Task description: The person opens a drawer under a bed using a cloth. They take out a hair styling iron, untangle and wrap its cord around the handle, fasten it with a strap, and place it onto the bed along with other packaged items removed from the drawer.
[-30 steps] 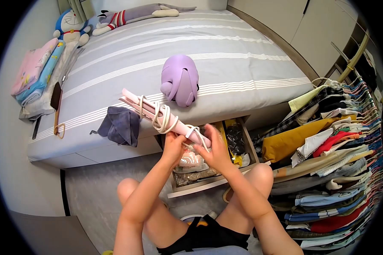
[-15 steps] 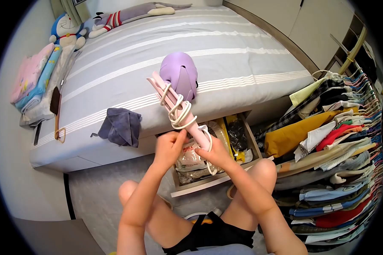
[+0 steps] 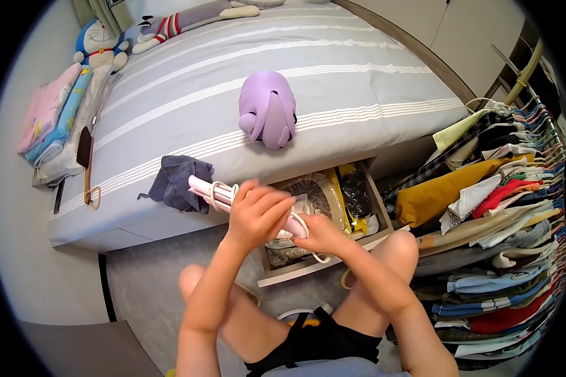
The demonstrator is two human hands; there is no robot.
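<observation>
A pink hair straightener [image 3: 201, 186] with a white cord [image 3: 224, 193] wound around it lies at a slant between my hands, its plate end towards the left. My right hand [image 3: 325, 234] is closed around its handle end, where a loop of cord passes over the fingers and a short tail hangs below. My left hand [image 3: 258, 213] curls over the straightener's middle, hiding much of it. Its fingertips are slightly blurred. Under both hands is the open drawer [image 3: 295, 274] with plastic-wrapped packages [image 3: 317, 195] in it.
On the bed [image 3: 188, 125] lie a purple helmet [image 3: 267, 107], a dark grey-blue cloth [image 3: 180, 182], folded blankets [image 3: 60, 125] and plush toys [image 3: 100, 47]. A packed clothes rack [image 3: 490, 220] stands close on the right. My knees flank the drawer.
The straightener has swung down and left, away from in front of the helmet, towards the grey-blue cloth. My left hand has moved up and over its wound middle. My right hand keeps the handle end.
</observation>
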